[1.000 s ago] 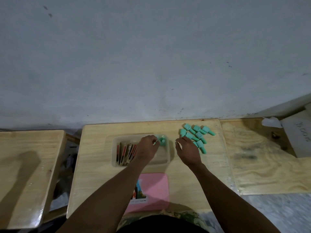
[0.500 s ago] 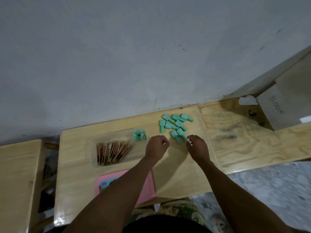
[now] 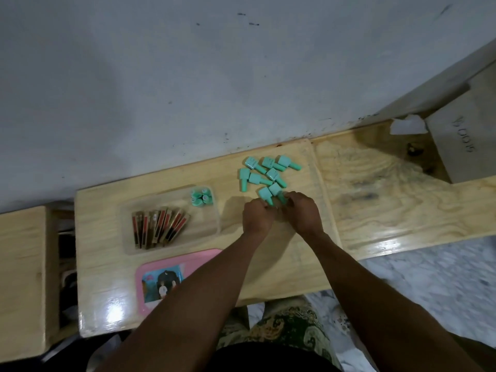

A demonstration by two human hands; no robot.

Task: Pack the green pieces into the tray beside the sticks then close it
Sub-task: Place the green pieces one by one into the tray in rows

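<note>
A clear tray (image 3: 214, 226) lies on the small wooden table, holding a row of brown-and-red sticks (image 3: 159, 228) at its left and a few green pieces (image 3: 201, 197) in its far right corner. Several loose green pieces (image 3: 264, 171) lie in a pile right of the tray. My left hand (image 3: 258, 217) and my right hand (image 3: 302, 212) meet at the near edge of that pile. The fingers of each curl around one of the nearest green pieces (image 3: 267, 196). The pink lid (image 3: 166, 275) lies flat in front of the tray, partly under my left forearm.
A grey wall rises right behind the table. A longer plywood bench (image 3: 402, 200) adjoins on the right, with a grey box (image 3: 461, 146) and a crumpled white scrap (image 3: 408, 124) at its far end. Another wooden surface (image 3: 24, 277) stands to the left across a gap.
My left hand has left the tray, where a few green pieces now stand, and moved right to the pile. Both hands now close on the nearest pieces. The view shifted left and tilted.
</note>
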